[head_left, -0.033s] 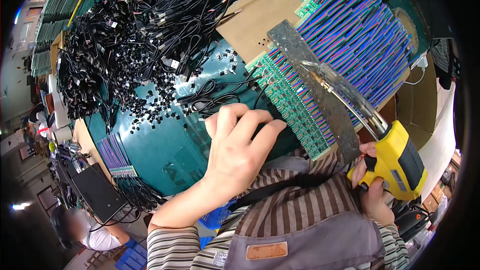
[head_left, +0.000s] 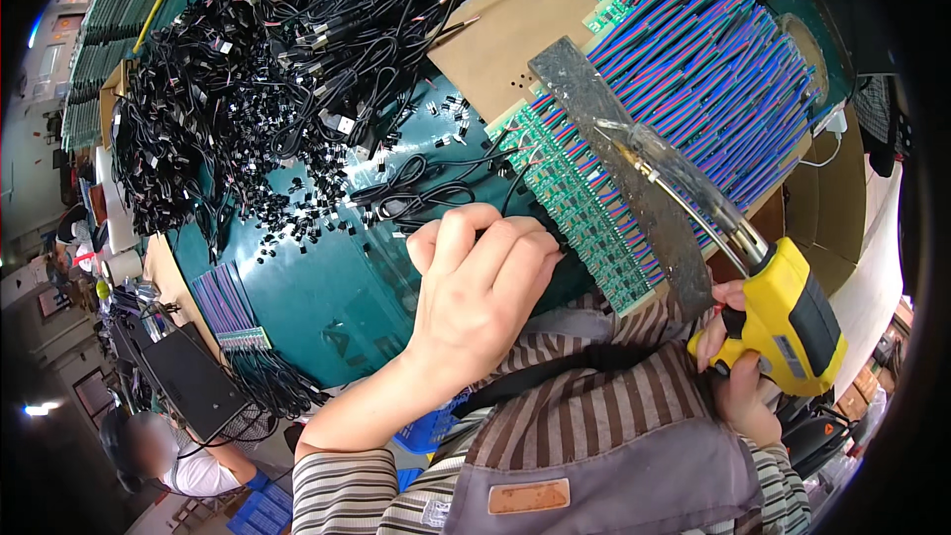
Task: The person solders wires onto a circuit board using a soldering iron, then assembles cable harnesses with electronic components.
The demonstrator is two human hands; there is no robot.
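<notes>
My right hand (head_left: 741,376) grips the yellow-and-black handle of a soldering gun (head_left: 797,312). Its long thin tip reaches over a dark metal bar (head_left: 634,188) lying across a row of green circuit boards (head_left: 584,213) with bundles of coloured wires. Left of the boards, my left hand (head_left: 485,287) hovers above the teal mat, back upward and fingers curled closed; whatever they may hold is hidden beneath. Just beyond the knuckles lie looped black cables (head_left: 411,193). A few thin leads touch the upper end of the board row.
A large heap of black cables (head_left: 337,30) covers the back left, with many small black parts (head_left: 307,208) scattered before it. Another wired board strip (head_left: 243,339) lies at the mat's left edge. A brown cardboard sheet (head_left: 515,30) sits under the boards. A person (head_left: 188,456) is at lower left.
The fingers of my left hand have curled in more tightly, the outer ones drawing toward the palm. My right hand and the soldering gun stay nearly where they were.
</notes>
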